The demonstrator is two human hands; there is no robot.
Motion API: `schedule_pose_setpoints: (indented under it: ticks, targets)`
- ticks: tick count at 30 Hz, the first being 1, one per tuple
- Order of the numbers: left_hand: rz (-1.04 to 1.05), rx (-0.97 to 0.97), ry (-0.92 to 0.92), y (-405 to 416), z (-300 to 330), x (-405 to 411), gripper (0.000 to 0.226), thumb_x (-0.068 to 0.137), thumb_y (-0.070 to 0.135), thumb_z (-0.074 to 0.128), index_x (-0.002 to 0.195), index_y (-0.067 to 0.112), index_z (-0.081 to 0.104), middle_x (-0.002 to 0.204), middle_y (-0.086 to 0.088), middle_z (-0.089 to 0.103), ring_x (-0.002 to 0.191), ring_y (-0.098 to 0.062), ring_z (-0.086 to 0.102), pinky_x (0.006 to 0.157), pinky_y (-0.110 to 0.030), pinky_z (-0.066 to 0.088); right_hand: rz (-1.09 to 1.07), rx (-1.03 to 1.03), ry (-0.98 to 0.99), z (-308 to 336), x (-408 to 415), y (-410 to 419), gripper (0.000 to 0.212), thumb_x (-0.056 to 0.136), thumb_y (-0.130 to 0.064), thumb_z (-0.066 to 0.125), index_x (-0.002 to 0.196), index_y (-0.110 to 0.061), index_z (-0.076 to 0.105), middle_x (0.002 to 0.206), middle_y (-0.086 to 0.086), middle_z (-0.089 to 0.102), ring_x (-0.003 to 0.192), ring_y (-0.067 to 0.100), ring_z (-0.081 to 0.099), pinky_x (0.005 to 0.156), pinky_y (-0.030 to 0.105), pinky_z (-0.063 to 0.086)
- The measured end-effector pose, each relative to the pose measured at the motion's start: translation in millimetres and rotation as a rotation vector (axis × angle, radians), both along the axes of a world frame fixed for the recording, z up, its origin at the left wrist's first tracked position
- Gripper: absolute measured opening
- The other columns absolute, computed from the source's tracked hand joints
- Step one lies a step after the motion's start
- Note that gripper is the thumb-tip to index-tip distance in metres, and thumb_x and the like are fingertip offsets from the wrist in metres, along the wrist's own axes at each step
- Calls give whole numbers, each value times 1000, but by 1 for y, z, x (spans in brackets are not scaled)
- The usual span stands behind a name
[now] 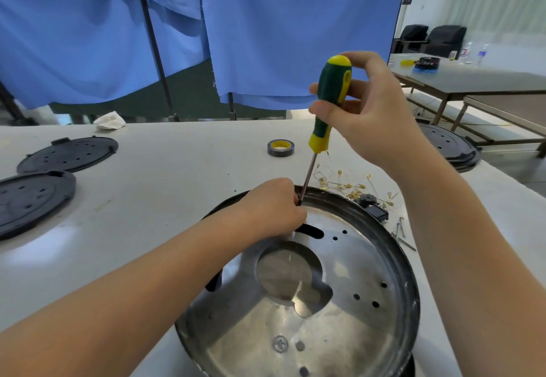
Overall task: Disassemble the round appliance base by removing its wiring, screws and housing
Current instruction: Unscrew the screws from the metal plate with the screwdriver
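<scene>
The fingers [322, 109] of the right hand [363, 116] are curling round the green and yellow handle of the screwdriver [329, 102], gripping it upright with the thumb near the top, probably so the wrist can twist it. The left hand [271, 208] is bunching its fingertips together against the shaft's tip at the far rim of the round appliance base [354, 302], apparently steadying the bit on a screw; the screw itself is hidden under the fingers.

The base is sitting nearest the viewer on the pale table [165, 199], its shiny metal plate facing up, one screw head [280, 344] showing on its near side. Blue curtains [280, 22] are hanging behind the table, well beyond the base. Left of the base, two black perforated covers [66, 155] are lying flat. Just beyond the base's right rim, loose wires with brass terminals [348, 187] and a few screws [400, 229] are piling up, seemingly set aside. A tape roll [280, 147] is resting farther back.
</scene>
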State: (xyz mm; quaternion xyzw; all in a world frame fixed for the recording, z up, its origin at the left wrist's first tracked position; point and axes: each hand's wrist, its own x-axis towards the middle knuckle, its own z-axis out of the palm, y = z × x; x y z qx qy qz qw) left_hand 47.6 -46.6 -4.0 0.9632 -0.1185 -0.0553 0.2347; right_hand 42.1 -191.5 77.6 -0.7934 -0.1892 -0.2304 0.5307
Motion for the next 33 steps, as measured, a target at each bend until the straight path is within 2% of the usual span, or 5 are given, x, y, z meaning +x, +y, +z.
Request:
schedule_pose_setpoints:
  ticks: [6, 11, 19, 27, 33]
  targets:
    - [8, 20, -18, -2, 1, -2, 15, 88, 24, 55, 93, 11, 62, 89, -10, 68, 86, -24, 64, 64, -29, 46, -31, -113, 38, -9, 6, 3, 42, 89, -33, 65, 117, -32, 35, 109, -7, 54, 99, 8, 57, 68, 12, 44]
    - [17, 77, -73, -4, -2, -3, 13, 90, 28, 53, 84, 16, 55, 82, -3, 63, 77, -18, 58, 59, -28, 42, -139, -90, 11, -14, 11, 3, 37, 78, -40, 75, 100, -24, 50, 89, -10, 56, 70, -1, 57, 58, 7, 44]
    - [36, 142, -152, -10, -3, -11, 12, 96, 24, 46, 89, 14, 48, 76, 2, 49, 72, -17, 51, 58, -28, 37, 115, 46, 98, -6, 5, -5, 40, 89, 0, 62, 119, -22, 48, 105, 0, 71, 91, 13, 71, 87, 32, 56]
    - [30, 299, -235, -16, -3, -21, 35, 98, 17, 42, 68, 16, 26, 68, 2, 30, 58, -14, 32, 50, -27, 23, 56, 196, -25, 3, 0, -15, 44, 90, -8, 64, 128, -17, 45, 104, 0, 70, 87, 14, 72, 82, 30, 58]
    - [-79, 583, -242, -19, -2, -22, 19, 93, 1, 40, 74, 6, 38, 86, -7, 32, 55, -15, 25, 50, -28, 25, 6, -40, -23, 3, 0, -16, 46, 82, -20, 74, 122, -22, 50, 101, -8, 65, 81, 11, 70, 75, 20, 56]
